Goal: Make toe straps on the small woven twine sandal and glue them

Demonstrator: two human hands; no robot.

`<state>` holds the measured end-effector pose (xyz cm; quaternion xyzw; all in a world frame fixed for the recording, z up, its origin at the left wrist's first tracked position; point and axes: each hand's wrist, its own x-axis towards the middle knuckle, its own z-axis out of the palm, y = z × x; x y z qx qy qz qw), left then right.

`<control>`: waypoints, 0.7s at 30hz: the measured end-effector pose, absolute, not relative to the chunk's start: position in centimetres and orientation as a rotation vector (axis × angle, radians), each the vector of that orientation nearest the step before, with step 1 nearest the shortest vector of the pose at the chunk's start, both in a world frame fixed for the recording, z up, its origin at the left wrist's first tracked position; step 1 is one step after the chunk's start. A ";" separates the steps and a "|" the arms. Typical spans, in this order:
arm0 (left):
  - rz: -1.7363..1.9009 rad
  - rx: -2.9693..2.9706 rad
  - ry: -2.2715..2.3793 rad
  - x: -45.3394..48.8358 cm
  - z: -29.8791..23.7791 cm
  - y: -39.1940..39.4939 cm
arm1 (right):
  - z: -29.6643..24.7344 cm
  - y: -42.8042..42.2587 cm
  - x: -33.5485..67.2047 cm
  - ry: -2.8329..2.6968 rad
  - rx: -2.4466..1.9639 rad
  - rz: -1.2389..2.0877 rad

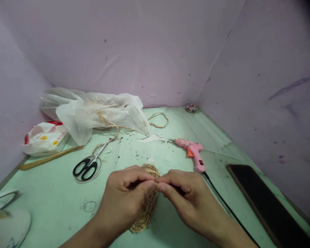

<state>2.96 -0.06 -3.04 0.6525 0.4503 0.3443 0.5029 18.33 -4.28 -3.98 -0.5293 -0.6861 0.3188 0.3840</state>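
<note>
Close to the front edge of my view, a long oval piece of woven straw (pixel 152 204) lies or is held under my hands. My left hand (pixel 127 194) is closed in a pinch over its left side. Opposite it, my right hand (pixel 189 199) also pinches, with its thumb and forefinger tips almost meeting the left ones. Whatever sits between the fingertips is too small to name. Beyond the right hand, a pink hot glue gun (pixel 193 151) with an orange trigger rests on its side. Black-handled scissors (pixel 89 166) lie left of the straw piece.
White plastic bag (pixel 105 110) and braided straw cord (pixel 160 125) are at the back. A tissue pack (pixel 45 137) and a flat tan strip (pixel 51 158) lie left. White objects (pixel 9 227) sit front left. A phone (pixel 268 206) lies right, near the black cable (pixel 226 205).
</note>
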 end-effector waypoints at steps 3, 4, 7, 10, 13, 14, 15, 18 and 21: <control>0.808 1.491 1.053 2.7 -2.5 0.2 | -3.5 -4.4 18.5 -1.731 -1.286 0.837; 0.787 1.435 1.036 2.6 -2.5 0.4 | -3.4 -4.5 18.5 -1.704 -1.288 0.845; 0.844 1.193 1.014 2.0 -3.0 1.7 | -3.4 -4.4 19.0 -1.520 -1.398 0.834; 1.007 1.109 1.166 1.2 -4.5 3.7 | -4.0 -3.4 20.0 -1.248 -1.552 0.764; 0.727 1.292 1.420 0.9 -6.2 5.1 | -5.1 -2.1 20.9 -1.087 -1.642 0.840; 0.601 1.386 1.454 0.9 -6.7 5.2 | -5.4 -1.7 21.0 -1.059 -1.653 0.869; 0.507 1.481 1.477 0.9 -7.1 5.2 | -5.7 -1.3 21.0 -1.041 -1.664 0.899; 0.394 1.690 1.504 1.2 -7.8 4.8 | -6.3 -0.5 20.3 -1.038 -1.701 0.983; 0.354 1.680 1.450 1.5 -8.0 4.4 | -6.4 0.1 19.3 -1.103 -1.723 1.059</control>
